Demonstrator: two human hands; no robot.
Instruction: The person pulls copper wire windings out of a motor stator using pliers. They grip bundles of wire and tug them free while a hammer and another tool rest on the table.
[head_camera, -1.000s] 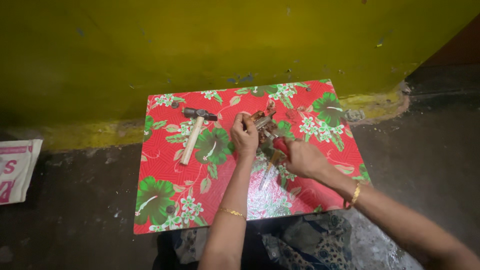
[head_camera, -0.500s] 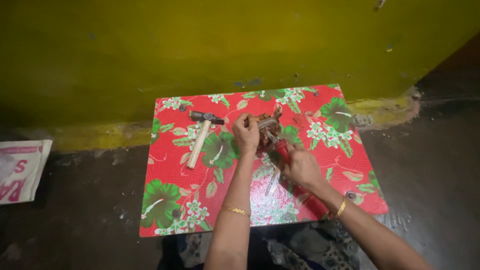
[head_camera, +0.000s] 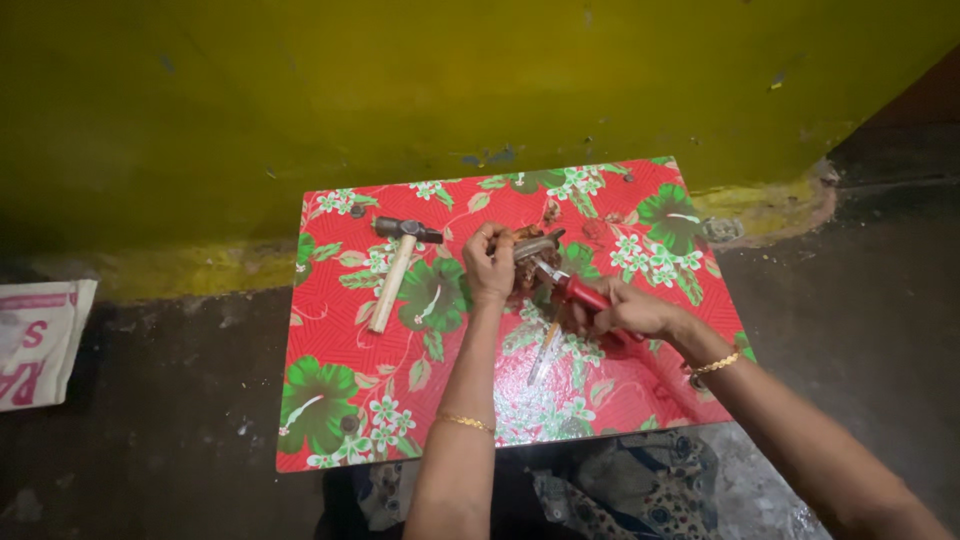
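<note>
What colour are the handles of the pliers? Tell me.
Red, on the pliers gripped by the right hand; the head view shows them.

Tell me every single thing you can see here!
Table: one, low, red cloth with green and white flowers, against the wall.
Hammer: one, pale wooden handle, dark head, lying on the table's left part.
Pliers: one pair, red handles, mid-table.
Small brown piece: one, at the plier tips; kind unclear.
Sack: one, white with red print, floor at left.
Wall: yellow-green, behind.
Left hand: on the brown piece, gold bangle.
Right hand: grips the pliers, gold bangle.
</note>
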